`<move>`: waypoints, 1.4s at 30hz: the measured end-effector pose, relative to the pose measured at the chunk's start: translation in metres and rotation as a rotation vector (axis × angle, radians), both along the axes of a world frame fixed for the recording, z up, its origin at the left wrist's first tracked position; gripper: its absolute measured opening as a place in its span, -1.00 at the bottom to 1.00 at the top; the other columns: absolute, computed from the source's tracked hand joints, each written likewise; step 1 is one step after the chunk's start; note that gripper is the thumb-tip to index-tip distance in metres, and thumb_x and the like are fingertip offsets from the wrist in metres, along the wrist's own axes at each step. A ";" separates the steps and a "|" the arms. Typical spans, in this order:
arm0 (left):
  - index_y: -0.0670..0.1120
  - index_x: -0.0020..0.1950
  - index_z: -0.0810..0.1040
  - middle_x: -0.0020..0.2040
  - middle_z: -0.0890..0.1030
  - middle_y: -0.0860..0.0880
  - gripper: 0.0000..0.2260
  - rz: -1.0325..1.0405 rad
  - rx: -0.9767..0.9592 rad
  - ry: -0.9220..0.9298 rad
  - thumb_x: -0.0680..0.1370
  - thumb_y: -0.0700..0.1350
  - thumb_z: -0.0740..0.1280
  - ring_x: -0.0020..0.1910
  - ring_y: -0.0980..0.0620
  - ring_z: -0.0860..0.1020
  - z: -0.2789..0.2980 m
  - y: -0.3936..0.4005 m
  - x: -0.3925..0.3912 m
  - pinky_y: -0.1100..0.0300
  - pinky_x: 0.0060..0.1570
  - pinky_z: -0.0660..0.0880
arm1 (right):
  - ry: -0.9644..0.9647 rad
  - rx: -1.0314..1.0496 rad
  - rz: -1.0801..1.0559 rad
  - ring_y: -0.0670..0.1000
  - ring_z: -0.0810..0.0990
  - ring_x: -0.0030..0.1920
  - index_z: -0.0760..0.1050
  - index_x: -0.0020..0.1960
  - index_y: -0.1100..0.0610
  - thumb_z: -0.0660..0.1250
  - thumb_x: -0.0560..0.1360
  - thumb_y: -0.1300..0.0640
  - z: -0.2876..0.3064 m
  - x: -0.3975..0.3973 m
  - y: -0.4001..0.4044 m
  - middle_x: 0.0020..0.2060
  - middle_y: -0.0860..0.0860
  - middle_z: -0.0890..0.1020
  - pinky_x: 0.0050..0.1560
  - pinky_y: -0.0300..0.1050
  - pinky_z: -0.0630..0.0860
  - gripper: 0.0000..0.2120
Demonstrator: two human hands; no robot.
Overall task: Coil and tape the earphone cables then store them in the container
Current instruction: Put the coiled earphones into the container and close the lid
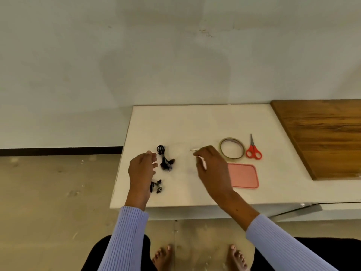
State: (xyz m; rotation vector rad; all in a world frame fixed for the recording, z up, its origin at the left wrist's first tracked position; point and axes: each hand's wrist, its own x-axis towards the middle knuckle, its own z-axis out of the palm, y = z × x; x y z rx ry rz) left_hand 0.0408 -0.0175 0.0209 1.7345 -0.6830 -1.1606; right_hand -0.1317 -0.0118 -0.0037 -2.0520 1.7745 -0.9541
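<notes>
Head view — right hand (210, 163) pinching (perhaps) tape (194, 149)

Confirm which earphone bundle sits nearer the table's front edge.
The lower earphone bundle, partly hidden behind the left wrist. The other earphone bundle lies farther back, just right of the left hand's fingers.

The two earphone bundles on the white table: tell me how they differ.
The farther earphone bundle lies in full view, right of the left hand, with a looped coil at its far end; the nearer earphone bundle is partly hidden behind that hand's wrist. The farther one looks longer and stretched out, the nearer one smaller and more bunched. Both are black and lie on the white table.
</notes>
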 end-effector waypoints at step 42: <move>-0.14 0.00 0.59 -0.02 0.64 -0.12 -0.76 0.121 -0.017 0.008 0.62 -0.17 0.13 -0.06 -0.05 0.61 -0.007 -0.014 0.032 0.18 -0.10 0.52 | 0.196 0.369 0.096 0.04 0.54 -0.20 0.53 -0.01 0.14 0.29 0.49 0.01 -0.037 0.131 -0.012 -0.13 0.06 0.64 -0.23 -0.17 0.39 -0.79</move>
